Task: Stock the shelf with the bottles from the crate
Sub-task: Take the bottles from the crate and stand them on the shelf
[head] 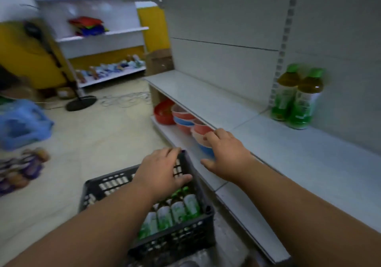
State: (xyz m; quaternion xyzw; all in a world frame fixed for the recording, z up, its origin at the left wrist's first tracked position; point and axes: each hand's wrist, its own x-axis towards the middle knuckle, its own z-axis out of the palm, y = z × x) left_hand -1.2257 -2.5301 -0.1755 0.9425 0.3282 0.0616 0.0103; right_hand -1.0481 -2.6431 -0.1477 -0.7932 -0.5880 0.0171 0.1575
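A black plastic crate [97,192] stands on the floor below me, with several green-labelled bottles [177,211] lying in its right half. My left hand [162,172] rests on the crate's far rim, fingers spread over the edge, holding no bottle. My right hand [224,153] hovers palm down with fingers apart between the crate and the front edge of the white shelf [299,153]. Two green-capped bottles [294,97] of amber drink stand upright at the back of that shelf, against the panel.
Stacked red and blue bowls [185,120] sit on the lower shelf [175,137] just beyond my right hand. A blue crate [22,122] and wrapped packs [20,170] lie on the floor at left. A fan stand base [81,103] and cables are further back.
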